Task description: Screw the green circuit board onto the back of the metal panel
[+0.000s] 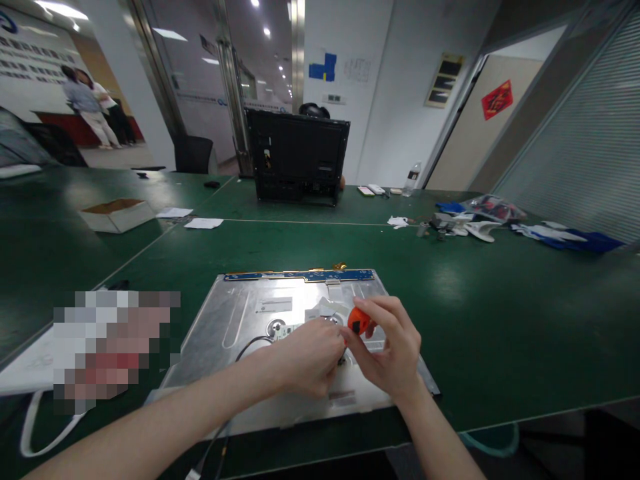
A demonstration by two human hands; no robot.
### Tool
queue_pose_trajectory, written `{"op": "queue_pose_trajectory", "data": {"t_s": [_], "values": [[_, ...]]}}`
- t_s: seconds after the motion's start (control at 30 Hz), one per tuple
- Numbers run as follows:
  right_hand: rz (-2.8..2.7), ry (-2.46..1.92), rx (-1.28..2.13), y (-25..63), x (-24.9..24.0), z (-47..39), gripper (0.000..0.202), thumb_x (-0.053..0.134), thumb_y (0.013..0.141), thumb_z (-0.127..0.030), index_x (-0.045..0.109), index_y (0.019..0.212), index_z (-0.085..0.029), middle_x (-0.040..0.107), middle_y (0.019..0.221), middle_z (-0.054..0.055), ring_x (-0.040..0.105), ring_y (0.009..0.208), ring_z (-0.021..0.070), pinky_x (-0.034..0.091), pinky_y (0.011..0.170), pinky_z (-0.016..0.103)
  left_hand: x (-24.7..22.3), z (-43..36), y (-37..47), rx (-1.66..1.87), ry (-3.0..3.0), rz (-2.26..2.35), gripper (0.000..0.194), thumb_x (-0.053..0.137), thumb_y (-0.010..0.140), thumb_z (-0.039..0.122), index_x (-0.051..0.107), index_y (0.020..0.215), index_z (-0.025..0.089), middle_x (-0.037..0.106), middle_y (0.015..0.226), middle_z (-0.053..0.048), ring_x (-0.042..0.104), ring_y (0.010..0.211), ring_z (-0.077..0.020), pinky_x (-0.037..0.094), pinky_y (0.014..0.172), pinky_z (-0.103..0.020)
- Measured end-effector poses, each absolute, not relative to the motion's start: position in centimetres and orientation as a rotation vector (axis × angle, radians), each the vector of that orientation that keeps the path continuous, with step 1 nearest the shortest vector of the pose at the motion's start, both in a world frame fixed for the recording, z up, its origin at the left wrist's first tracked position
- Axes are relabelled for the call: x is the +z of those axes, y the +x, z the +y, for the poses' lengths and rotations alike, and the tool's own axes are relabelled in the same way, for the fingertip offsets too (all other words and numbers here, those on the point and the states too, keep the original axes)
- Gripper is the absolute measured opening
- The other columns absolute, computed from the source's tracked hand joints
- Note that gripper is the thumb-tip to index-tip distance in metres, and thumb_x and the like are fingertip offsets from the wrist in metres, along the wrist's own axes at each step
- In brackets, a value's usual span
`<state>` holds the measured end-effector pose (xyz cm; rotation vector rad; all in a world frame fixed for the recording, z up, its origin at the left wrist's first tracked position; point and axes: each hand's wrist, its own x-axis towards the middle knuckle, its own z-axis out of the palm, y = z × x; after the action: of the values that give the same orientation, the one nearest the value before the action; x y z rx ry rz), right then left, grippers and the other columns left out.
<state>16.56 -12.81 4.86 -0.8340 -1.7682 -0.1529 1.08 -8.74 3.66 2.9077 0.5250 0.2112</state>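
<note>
A silvery metal display panel point(240, 360) lies flat on the table, back side up, with a narrow blue circuit board point(290, 275) along its far edge. Over the panel's middle, my left hand point(313, 353) is closed in a fist-like pinch; what its fingers hold is hidden. My right hand point(393, 347) grips a small bright-orange rounded object point(359, 321) with a black patch, its exact kind unclear. The two hands meet just below it. Beside my left hand sits a small white circuit board point(285, 331), and a dark cable point(250, 343) curves away under my forearm.
The green table point(500, 320) carries a black monitor frame point(300, 157) at the back and an open carton point(119, 217) at far left. A blurred-out item point(113, 347) lies left of the panel. Gloves and bags point(480, 223) lie at right, a bottle point(411, 180) behind.
</note>
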Motion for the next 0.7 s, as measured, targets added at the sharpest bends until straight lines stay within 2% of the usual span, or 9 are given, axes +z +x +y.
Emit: {"op": "queue_pose_trajectory", "data": {"t_s": [0.1,0.27,0.33,0.5,0.63,0.7], "values": [[-1.781,-0.835,-0.101,16.58,4.84,-12.93,0.047,0.061,0.077,-0.011,0.051,0.122,-0.020,0.058,0.094,0.006,0.054,0.067,0.0126,0.047,0.050,0.025,3.81,-8.83,1.14,0.161,2.937,0.553,0.004,0.057,0.069,0.015,0.054,0.069,0.014,0.060,0.070,-0.008,0.057,0.064,-0.0213,0.046,0.058,-0.031],[-1.793,-0.768,-0.032,16.77,4.50,-12.84,0.050,0.054,0.075,-0.006,0.050,0.123,-0.020,0.063,0.103,0.009,0.061,0.082,0.0172,0.052,0.058,0.028,4.11,-8.94,1.23,0.132,2.955,0.581,0.009,0.056,0.066,0.015,0.049,0.061,0.016,0.057,0.063,-0.006,0.054,0.056,-0.0196,0.043,0.051,-0.030],[-1.789,-0.756,-0.027,16.80,4.42,-12.77,0.049,0.054,0.076,-0.007,0.049,0.122,-0.020,0.064,0.103,0.008,0.062,0.082,0.0172,0.053,0.060,0.028,4.22,-8.95,1.24,0.118,2.953,0.596,0.010,0.056,0.064,0.014,0.047,0.059,0.016,0.056,0.062,-0.006,0.053,0.055,-0.0191,0.043,0.050,-0.030],[-1.814,-0.755,-0.083,16.49,4.59,-12.64,0.046,0.062,0.078,-0.014,0.049,0.121,-0.024,0.063,0.099,0.007,0.063,0.086,0.0183,0.054,0.064,0.030,4.00,-8.81,1.18,0.116,2.945,0.563,0.005,0.054,0.066,0.013,0.051,0.063,0.016,0.058,0.064,-0.006,0.055,0.058,-0.0194,0.044,0.054,-0.031],[-1.768,-0.792,-0.102,16.35,4.86,-12.73,0.043,0.059,0.079,-0.010,0.055,0.118,-0.026,0.058,0.098,0.006,0.060,0.073,0.0132,0.052,0.056,0.025,3.63,-8.65,1.13,0.131,2.918,0.546,0.003,0.055,0.066,0.014,0.053,0.068,0.015,0.060,0.069,-0.007,0.056,0.063,-0.0209,0.045,0.058,-0.032],[-1.768,-0.803,-0.107,16.42,4.92,-12.86,0.045,0.058,0.078,-0.008,0.056,0.119,-0.026,0.058,0.099,0.006,0.060,0.075,0.0138,0.052,0.057,0.025,3.67,-8.63,1.14,0.168,2.899,0.558,0.005,0.055,0.068,0.014,0.055,0.074,0.014,0.062,0.073,-0.008,0.057,0.067,-0.0215,0.046,0.061,-0.033]]}}
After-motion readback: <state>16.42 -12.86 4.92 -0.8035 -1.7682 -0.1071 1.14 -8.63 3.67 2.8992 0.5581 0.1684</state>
